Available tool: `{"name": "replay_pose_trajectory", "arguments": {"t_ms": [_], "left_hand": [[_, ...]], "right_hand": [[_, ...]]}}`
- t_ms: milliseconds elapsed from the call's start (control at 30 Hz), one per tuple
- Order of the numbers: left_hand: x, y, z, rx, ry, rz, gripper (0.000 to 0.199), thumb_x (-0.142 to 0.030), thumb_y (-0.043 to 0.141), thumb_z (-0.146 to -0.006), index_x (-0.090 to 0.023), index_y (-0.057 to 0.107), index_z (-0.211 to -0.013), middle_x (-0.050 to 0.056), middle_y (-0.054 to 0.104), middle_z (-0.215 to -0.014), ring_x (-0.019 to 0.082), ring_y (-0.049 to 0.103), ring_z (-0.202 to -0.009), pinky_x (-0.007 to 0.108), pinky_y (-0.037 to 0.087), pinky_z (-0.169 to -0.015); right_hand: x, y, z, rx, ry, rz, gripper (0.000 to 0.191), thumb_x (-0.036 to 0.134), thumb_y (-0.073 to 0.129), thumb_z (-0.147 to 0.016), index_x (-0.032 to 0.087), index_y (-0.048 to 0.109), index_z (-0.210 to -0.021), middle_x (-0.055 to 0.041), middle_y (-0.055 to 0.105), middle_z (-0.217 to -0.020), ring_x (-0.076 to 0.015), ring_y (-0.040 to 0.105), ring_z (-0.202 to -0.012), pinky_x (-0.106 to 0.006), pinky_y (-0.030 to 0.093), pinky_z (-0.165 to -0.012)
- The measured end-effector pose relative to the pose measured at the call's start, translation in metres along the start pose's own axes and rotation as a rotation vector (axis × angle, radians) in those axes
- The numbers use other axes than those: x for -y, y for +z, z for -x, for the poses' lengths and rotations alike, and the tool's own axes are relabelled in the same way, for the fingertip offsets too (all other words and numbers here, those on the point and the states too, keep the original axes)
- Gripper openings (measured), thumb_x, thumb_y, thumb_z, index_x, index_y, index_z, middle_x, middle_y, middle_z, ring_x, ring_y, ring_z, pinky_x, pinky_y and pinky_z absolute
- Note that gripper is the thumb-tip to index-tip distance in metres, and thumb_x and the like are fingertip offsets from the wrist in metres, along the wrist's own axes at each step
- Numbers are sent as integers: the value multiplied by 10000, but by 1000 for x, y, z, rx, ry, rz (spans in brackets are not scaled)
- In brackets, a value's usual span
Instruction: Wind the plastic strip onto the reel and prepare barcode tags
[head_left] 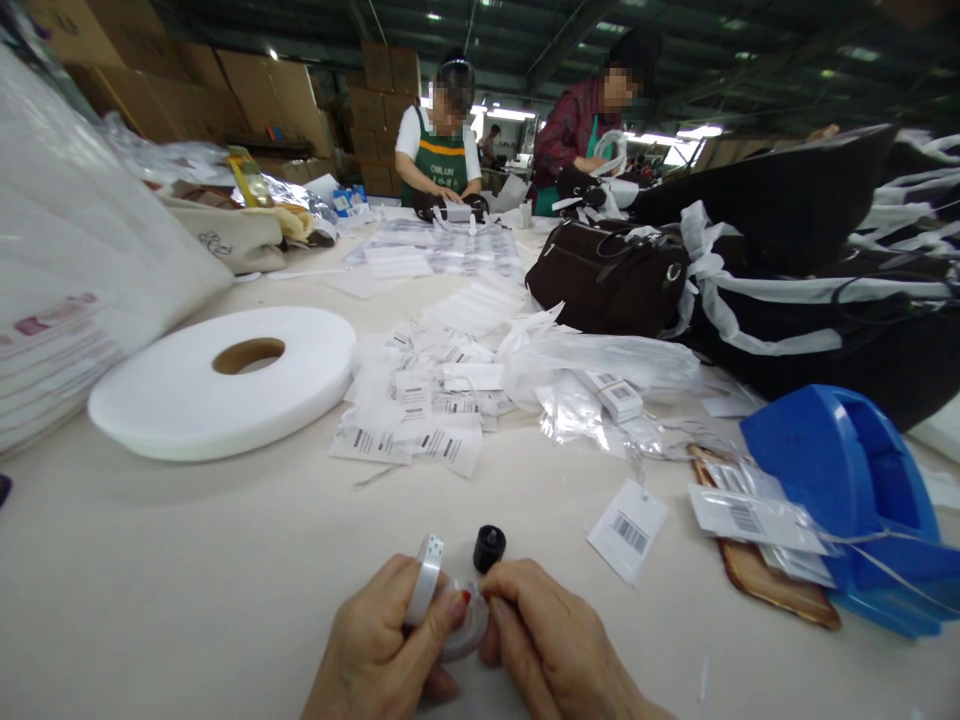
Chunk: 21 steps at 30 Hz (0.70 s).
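Observation:
My left hand (pixel 382 645) grips a small roll of clear tape (pixel 429 580) at the table's near edge. My right hand (pixel 551 650) pinches the same roll from the right, fingertips touching the left thumb. A small black cap (pixel 489 547) stands on the table just beyond my fingers. A white barcode tag (pixel 628 530) lies to the right of it.
A large white tape roll (pixel 176 395) lies flat at left beside a white plastic sack (pixel 67 270). Scattered barcode tags (pixel 427 410) and clear bags (pixel 592 365) fill the middle. A blue tape dispenser (pixel 855 490) and dark handbags (pixel 607 275) sit right. Two people work at the far end.

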<state>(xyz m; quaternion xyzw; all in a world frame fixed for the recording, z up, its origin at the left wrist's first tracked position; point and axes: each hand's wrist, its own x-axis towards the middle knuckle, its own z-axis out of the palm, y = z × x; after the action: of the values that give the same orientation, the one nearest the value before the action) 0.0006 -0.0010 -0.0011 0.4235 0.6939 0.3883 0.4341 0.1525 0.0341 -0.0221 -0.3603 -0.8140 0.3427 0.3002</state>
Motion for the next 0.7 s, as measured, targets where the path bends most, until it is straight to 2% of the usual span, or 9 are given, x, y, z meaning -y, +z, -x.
{"name": "replay_pose_trajectory", "arguments": {"t_ms": [133, 233, 400, 500, 700], "left_hand": [[-4, 0, 2, -7, -11, 11, 246, -398, 567, -706, -178, 541, -599, -68, 518, -601, 45, 508, -362, 140, 410, -375], [-6, 0, 3, -3, 3, 23, 244, -397, 571, -709, -179, 537, -605, -66, 513, -608, 42, 501, -368, 134, 417, -375], [0, 1, 2, 16, 28, 24, 237, -397, 572, -721, -187, 553, -613, -52, 497, -649, 53, 517, -399, 137, 437, -365], [6, 1, 2, 15, 93, -6, 235, -400, 565, -739, -194, 561, -626, -42, 479, -654, 73, 539, -442, 139, 449, -362], [11, 1, 4, -1, 246, -83, 179, -349, 551, -779, -208, 596, -678, -20, 501, -701, 73, 538, -496, 111, 465, -400]], "right_hand": [[-1, -1, 0, 52, -34, 41, 143, 153, 351, -885, 205, 479, -851, 2, 532, -700, -105, 547, -581, -199, 452, -550], [-4, 3, 1, -5, -53, 78, 168, 175, 318, -897, 209, 467, -827, 4, 516, -682, -108, 528, -554, -201, 447, -521], [-10, 12, 2, -95, -194, 225, 217, 153, 263, -906, 199, 453, -812, -8, 513, -654, -123, 511, -534, -206, 429, -468], [-12, 16, 2, -140, -235, 312, 215, 105, 270, -878, 190, 457, -817, -28, 538, -669, -141, 541, -566, -222, 444, -480], [-9, 18, 3, -141, -186, 323, 191, 69, 296, -838, 207, 420, -796, -16, 523, -657, -136, 533, -548, -220, 436, -473]]}}
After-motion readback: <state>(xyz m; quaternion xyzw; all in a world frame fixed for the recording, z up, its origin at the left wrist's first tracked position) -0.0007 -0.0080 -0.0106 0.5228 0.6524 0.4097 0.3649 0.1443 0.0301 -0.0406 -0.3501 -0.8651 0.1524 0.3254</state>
